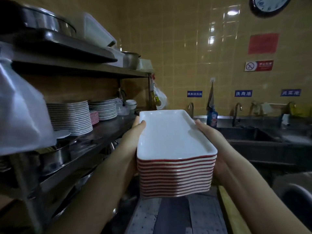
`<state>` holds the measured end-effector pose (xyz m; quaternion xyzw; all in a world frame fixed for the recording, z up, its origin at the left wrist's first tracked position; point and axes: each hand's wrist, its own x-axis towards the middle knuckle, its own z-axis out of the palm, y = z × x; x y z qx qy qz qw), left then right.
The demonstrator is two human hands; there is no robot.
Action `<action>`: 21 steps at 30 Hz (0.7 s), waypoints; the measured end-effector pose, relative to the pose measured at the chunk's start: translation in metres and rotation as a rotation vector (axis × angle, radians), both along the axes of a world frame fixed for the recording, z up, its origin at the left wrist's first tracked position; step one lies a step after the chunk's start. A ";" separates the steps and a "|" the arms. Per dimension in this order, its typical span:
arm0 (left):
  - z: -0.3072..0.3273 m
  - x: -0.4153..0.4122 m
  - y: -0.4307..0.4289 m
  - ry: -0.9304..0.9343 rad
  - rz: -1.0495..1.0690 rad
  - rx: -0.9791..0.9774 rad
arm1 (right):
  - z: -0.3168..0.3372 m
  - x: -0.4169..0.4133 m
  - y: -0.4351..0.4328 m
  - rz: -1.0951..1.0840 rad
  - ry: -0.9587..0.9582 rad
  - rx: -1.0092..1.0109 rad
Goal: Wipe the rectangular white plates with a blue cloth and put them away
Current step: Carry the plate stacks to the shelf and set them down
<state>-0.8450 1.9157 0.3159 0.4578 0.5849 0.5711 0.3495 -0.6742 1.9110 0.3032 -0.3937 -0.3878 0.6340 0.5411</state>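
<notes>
The left hand (133,139) and the right hand (209,141) hold a stack of rectangular white plates (170,137) in the air between them, one hand on each long side. The fingers (141,124) of both hands grip the stack. The thumbs lie over the top plate's rim and the rest curl out of sight along the sides. Red undersides show as stripes down the stack's near end.

Just left of the left fingers stands a metal rack (108,127). Its middle shelf carries tall stacks of round plates (70,117), with a low pile of red-edged plates (94,117) tucked between two of them. A strip of bare steel lies between those stacks and the shelf's front edge, which runs close beside the left wrist. Farther left a white plastic bag (20,107) bulges in front of the rack, and pans (50,21) crowd the top shelf.

Right of the right fingers, and a little beyond them, dark sinks (249,134) line the tiled wall. A tap (237,110) rises behind them, and a blue bottle (211,118) stands just past the stack's far right corner. Below the fingers the floor (168,217) lies open between the rack and the sink side.
</notes>
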 end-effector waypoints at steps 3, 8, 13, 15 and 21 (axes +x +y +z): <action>-0.008 -0.009 0.033 -0.120 -0.058 0.044 | 0.000 -0.009 0.047 0.033 0.000 0.017; -0.027 -0.034 0.101 -0.287 -0.182 0.136 | -0.007 -0.033 0.133 0.076 0.016 0.042; -0.022 -0.080 0.222 -0.163 -0.048 0.034 | -0.010 -0.071 0.224 0.121 0.002 0.022; -0.020 -0.102 0.264 -0.089 -0.049 0.069 | -0.005 -0.092 0.268 0.109 -0.029 0.017; -0.010 -0.147 0.359 -0.191 -0.012 0.034 | 0.001 -0.145 0.381 0.150 -0.030 0.041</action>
